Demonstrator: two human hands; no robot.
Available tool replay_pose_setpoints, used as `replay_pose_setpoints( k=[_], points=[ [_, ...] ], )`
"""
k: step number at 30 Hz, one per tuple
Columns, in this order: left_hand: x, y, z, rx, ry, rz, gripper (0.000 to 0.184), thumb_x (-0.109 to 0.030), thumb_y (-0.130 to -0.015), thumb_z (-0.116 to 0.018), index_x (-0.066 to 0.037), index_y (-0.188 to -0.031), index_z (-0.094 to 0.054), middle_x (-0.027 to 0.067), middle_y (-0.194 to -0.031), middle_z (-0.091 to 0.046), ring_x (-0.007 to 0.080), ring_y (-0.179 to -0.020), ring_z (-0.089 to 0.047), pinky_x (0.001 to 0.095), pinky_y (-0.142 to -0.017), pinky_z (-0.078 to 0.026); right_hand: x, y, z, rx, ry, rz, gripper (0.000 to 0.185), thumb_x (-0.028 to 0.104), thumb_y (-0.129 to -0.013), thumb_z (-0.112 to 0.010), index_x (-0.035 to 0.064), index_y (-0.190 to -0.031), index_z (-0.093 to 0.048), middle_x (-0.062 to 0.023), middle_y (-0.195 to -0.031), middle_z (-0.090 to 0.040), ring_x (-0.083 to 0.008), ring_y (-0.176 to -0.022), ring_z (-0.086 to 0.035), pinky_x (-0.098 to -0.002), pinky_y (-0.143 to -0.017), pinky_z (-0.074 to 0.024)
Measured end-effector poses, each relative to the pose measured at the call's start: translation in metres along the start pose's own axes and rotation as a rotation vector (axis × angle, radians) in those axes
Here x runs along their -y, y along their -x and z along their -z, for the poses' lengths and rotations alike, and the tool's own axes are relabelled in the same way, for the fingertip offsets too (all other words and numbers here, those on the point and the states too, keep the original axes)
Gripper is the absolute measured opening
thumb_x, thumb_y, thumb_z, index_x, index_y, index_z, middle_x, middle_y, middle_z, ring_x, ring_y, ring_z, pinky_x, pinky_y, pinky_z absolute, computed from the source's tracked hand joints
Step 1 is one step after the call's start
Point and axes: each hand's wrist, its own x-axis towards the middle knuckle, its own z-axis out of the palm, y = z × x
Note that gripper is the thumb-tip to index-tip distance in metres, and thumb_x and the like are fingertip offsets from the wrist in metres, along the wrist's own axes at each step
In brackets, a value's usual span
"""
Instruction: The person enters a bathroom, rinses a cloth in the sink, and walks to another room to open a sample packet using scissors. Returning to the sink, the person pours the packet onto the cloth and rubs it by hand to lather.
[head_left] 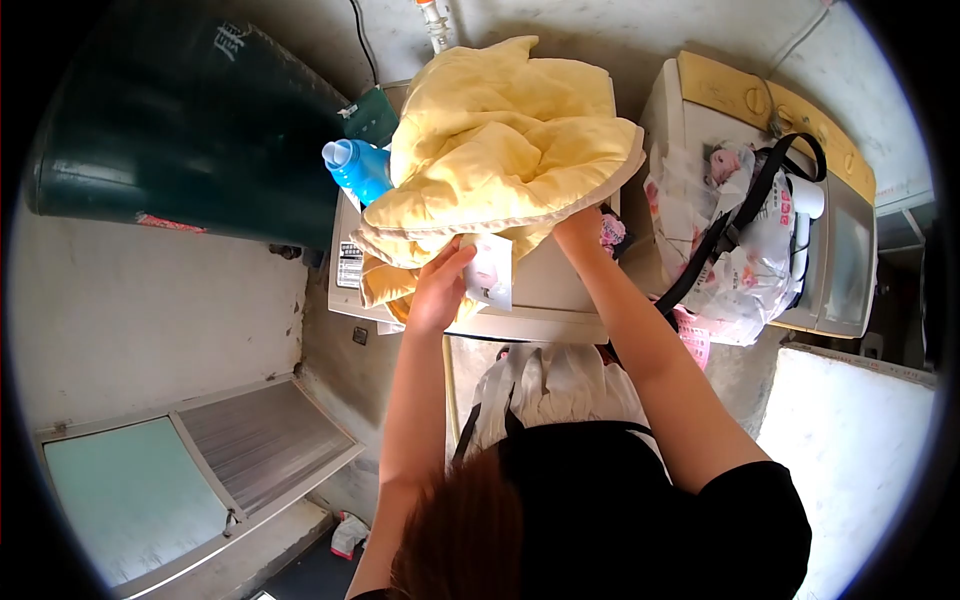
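A thick yellow quilt [500, 130] with a beige border lies bunched on top of a washing machine [565, 290]. Low on its left side, my left hand [440, 285] is closed at the quilt's edge. Its thumb and fingers pinch a small white printed card [488, 272] with a pink picture, which may be a label. My right hand [578, 228] reaches under the quilt's right border, and its fingers are hidden there. Left of the quilt, a blue bottle [360, 172] with a pale cap leans at a tilt.
On the right stands a second washing machine [842, 270] with a yellow control panel. A clear printed bag [755, 255] and a black strap [715, 245] lie on it. A large dark green tank [180, 130] fills the upper left. Below is a framed glass panel [135, 495].
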Motion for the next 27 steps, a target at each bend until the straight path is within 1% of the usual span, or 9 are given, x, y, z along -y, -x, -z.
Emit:
replay_pose_setpoints(
  k=[3,8,12,14,16,18,21,24,27],
  points=[
    [0.004,0.005,0.000,-0.055,-0.074,0.049,0.045,-0.013,-0.086,-0.058,0.004,-0.125,-0.044,0.0062,-0.111,-0.057,0.0149,-0.102,-0.054,0.0300,-0.089,-0.042,-0.002,-0.005,-0.012,-0.221,-0.067,0.177,0.055,0.044,-0.080,-0.053,0.0139,-0.126,-0.046,-0.0102,-0.120,-0.056,-0.0288,-0.107,-0.054,-0.0416,-0.088,-0.0436],
    [0.000,0.014,-0.009,0.002,-0.122,0.014,0.040,-0.017,-0.087,-0.056,0.004,-0.120,-0.049,0.0068,-0.106,-0.060,0.0129,-0.094,-0.057,0.0264,-0.083,-0.044,0.006,0.011,0.027,0.097,-0.130,0.257,0.053,0.041,-0.081,-0.055,0.0096,-0.124,-0.048,-0.0150,-0.124,-0.051,-0.0315,-0.112,-0.050,-0.0384,-0.093,-0.0412],
    [-0.003,0.020,-0.009,-0.033,-0.163,0.041,0.040,-0.017,-0.087,-0.056,0.006,-0.119,-0.049,0.0069,-0.104,-0.061,0.0114,-0.093,-0.057,0.0243,-0.082,-0.044,0.023,0.033,0.091,0.703,0.197,-0.045,0.037,0.030,-0.081,-0.051,-0.0001,-0.097,-0.063,-0.0199,-0.103,-0.061,-0.0329,-0.093,-0.060,-0.0402,-0.078,-0.0494],
    [0.008,0.023,0.001,-0.010,-0.261,-0.011,0.040,-0.017,-0.087,-0.056,0.008,-0.118,-0.049,0.0068,-0.103,-0.061,0.0102,-0.090,-0.056,0.0234,-0.080,-0.044,-0.003,0.057,0.091,0.678,0.399,0.271,0.029,0.023,-0.078,-0.050,-0.0028,-0.081,-0.065,-0.0222,-0.089,-0.063,-0.0339,-0.081,-0.062,-0.0408,-0.071,-0.0509],
    [0.008,0.038,0.000,0.046,-0.369,-0.037,0.038,-0.018,-0.088,-0.056,0.008,-0.116,-0.050,0.0049,-0.097,-0.061,0.0078,-0.085,-0.053,0.0227,-0.075,-0.043,-0.013,0.090,0.129,0.543,0.247,0.316,0.026,0.018,-0.078,-0.047,-0.0021,-0.081,-0.063,-0.0191,-0.077,-0.064,-0.0308,-0.073,-0.063,-0.0383,-0.063,-0.0510],
    [0.009,0.065,0.009,0.054,-0.616,0.023,0.028,-0.017,-0.089,-0.055,0.003,-0.107,-0.056,-0.0006,-0.087,-0.057,0.0042,-0.077,-0.050,0.0211,-0.066,-0.042,0.003,0.099,0.190,1.068,-0.046,-0.091,0.021,0.013,-0.078,-0.046,-0.0015,-0.077,-0.060,-0.0137,-0.067,-0.061,-0.0221,-0.062,-0.061,-0.0337,-0.055,-0.0496],
    [-0.013,0.116,-0.002,-0.047,-0.538,0.007,0.020,-0.011,-0.087,-0.059,0.003,-0.101,-0.057,-0.0039,-0.086,-0.055,0.0016,-0.075,-0.049,0.0187,-0.060,-0.040,0.016,0.123,0.249,1.356,-0.404,-0.078,0.014,0.011,-0.079,-0.050,0.0023,-0.087,-0.058,-0.0032,-0.072,-0.056,-0.0105,-0.060,-0.053,-0.0235,-0.053,-0.0443],
    [-0.021,0.146,0.004,-0.166,-0.504,-0.070,0.019,-0.009,-0.086,-0.060,0.004,-0.100,-0.058,-0.0036,-0.083,-0.057,0.0012,-0.071,-0.048,0.0178,-0.058,-0.039,0.052,0.139,0.255,1.193,-0.842,-0.017,0.005,0.006,-0.080,-0.055,0.0026,-0.083,-0.053,-0.0004,-0.071,-0.051,-0.0073,-0.062,-0.049,-0.0210,-0.056,-0.0399],
    [-0.032,0.160,0.004,-0.242,-0.526,-0.147,0.015,-0.011,-0.085,-0.060,0.002,-0.092,-0.061,-0.0045,-0.069,-0.053,0.0012,-0.062,-0.043,0.0195,-0.052,-0.035,0.106,0.138,0.238,0.950,-1.036,0.143,0.012,0.001,-0.077,-0.060,0.0043,-0.076,-0.048,-0.0001,-0.074,-0.050,-0.0074,-0.065,-0.047,-0.0214,-0.062,-0.0379]
  ],
)
